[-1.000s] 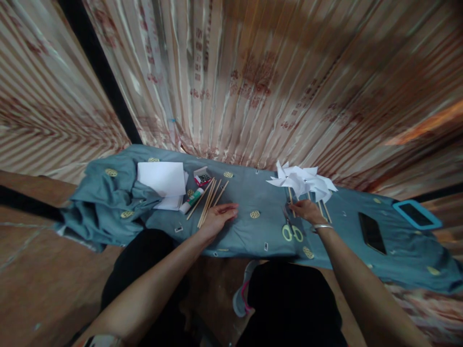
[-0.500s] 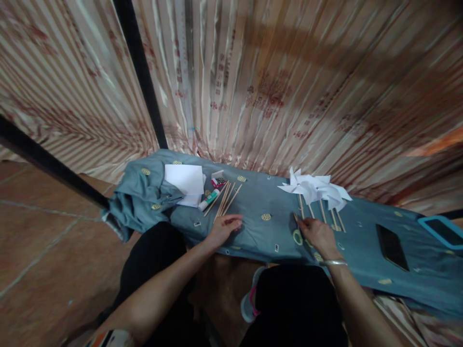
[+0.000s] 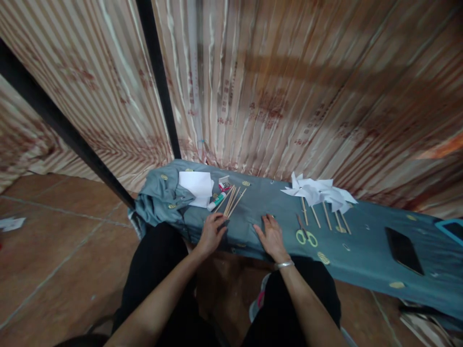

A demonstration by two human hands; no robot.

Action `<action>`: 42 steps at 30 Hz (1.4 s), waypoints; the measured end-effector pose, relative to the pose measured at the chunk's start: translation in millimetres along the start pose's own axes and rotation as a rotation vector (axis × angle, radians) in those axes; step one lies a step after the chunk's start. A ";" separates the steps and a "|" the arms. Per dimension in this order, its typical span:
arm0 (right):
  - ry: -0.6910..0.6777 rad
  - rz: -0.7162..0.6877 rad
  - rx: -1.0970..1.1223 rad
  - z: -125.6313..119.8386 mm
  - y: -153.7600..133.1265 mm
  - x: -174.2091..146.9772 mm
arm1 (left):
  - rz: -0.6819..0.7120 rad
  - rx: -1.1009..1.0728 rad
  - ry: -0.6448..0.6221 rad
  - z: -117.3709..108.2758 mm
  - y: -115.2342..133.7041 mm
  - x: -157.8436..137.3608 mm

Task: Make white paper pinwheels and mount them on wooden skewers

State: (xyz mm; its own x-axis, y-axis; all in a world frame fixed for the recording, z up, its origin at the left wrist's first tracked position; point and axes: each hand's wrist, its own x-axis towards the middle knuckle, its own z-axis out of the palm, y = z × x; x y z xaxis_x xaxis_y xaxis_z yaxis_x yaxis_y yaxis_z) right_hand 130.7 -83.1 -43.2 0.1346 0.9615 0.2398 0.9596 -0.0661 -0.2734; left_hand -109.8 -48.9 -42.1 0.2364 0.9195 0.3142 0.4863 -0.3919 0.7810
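Note:
My left hand [image 3: 212,234] rests at the near ends of several thin wooden sticks [image 3: 230,201], its thumb apart from the fingers. It touches or nearly touches the sticks; nothing is visibly gripped. My right hand [image 3: 272,235] lies on the blue-grey patterned cloth [image 3: 260,202] with fingers spread, holding nothing. Just right of it are scissors [image 3: 304,233] with yellow-green handles. A green-and-white glue stick [image 3: 217,201] and a small open red-and-white box [image 3: 224,185] with tiny contents lie by the sticks. White paper sheets [image 3: 196,184] are stacked further left.
Several white paper pinwheels [image 3: 307,189] on sticks lie at the back right. A dark phone [image 3: 403,250] and a blue-framed device [image 3: 450,227] are farther right. Bunched cloth [image 3: 155,197] covers the left end. A striped curtain [image 3: 253,96] and dark poles [image 3: 159,77] stand behind.
My right hand has left the scissors, which now lie on the cloth, and moved left toward the middle. My left hand has shifted slightly left to the sticks' near ends. The view has shifted.

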 end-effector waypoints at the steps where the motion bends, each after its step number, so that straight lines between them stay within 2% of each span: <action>1: -0.008 0.016 -0.018 4.2 -2.1 -2.2 | 0.000 0.061 0.002 1.0 -2.0 -1.4; 7: -0.029 0.028 -0.111 6.5 -12.5 -6.1 | 0.002 0.249 -0.071 6.7 0.3 -5.3; 11: -0.026 0.022 -0.135 3.8 -14.8 -6.1 | -0.033 0.253 -0.102 2.9 5.9 -4.0; 14: -0.035 0.020 -0.141 3.2 -15.2 -6.4 | -0.032 0.210 -0.098 -9.0 6.8 4.6; 18: -0.031 0.012 -0.141 5.2 -13.9 -6.8 | 0.003 0.287 -0.055 -40.6 -1.4 36.7; 22: -0.006 -0.002 -0.142 8.9 -11.8 -7.3 | 0.001 0.353 -0.068 -68.3 -22.4 81.1; 25: 0.006 -0.001 -0.146 10.8 -11.3 -7.3 | -0.003 0.389 -0.081 -72.4 -39.8 107.4; 28: 0.007 0.009 -0.145 11.8 -11.3 -6.8 | -0.020 0.412 -0.100 -67.6 -52.6 121.7; 35: 0.022 0.025 -0.138 14.4 -9.8 -6.5 | -0.002 0.383 -0.150 -71.6 -68.9 126.0; 42: 0.024 0.016 -0.155 13.5 -9.0 -6.9 | -0.043 0.345 -0.111 -77.6 -78.4 123.6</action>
State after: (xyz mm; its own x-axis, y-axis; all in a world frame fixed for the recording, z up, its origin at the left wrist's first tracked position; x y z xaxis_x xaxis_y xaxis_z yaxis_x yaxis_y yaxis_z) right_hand 117.7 -85.5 -55.0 0.1546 0.9533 0.2593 0.9836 -0.1238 -0.1312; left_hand -184.0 97.9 -22.6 0.2899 0.9338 0.2096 0.7483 -0.3577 0.5587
